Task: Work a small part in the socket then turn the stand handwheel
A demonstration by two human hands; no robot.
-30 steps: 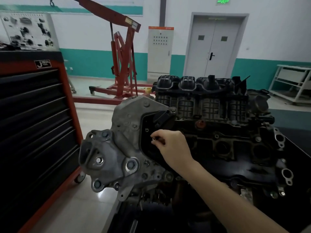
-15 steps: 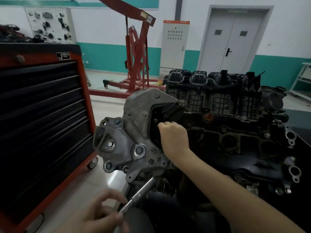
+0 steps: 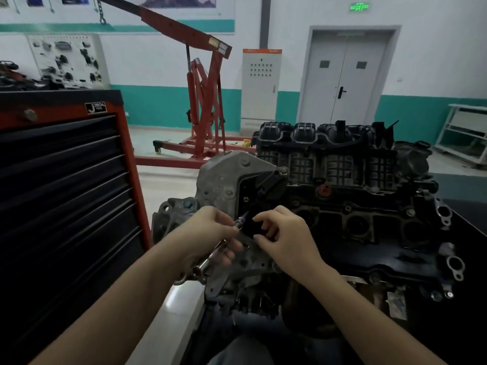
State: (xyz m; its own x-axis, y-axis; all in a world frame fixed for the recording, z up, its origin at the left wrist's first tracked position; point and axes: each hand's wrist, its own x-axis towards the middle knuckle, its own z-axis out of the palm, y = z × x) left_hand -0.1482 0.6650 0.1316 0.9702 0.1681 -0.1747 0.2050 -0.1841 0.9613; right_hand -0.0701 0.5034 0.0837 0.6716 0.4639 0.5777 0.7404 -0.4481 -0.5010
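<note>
- Left hand (image 3: 210,233) – fingers curled round a slim, shiny metal ratchet (image 3: 210,256).
- Right hand (image 3: 283,233) pinches a small black part (image 3: 253,227) at the ratchet's head.
- Both touch the rough grey cast cover (image 3: 224,180) of the dark engine (image 3: 369,206).
- Red tool chest (image 3: 66,180) at left.

Both grips (image 3: 208,233) (image 3: 284,233) curled, seemingly pinching

2 bare forearms, no sleeves or gloves, grey-blue trousers (image 3: 237,350) below
</note>
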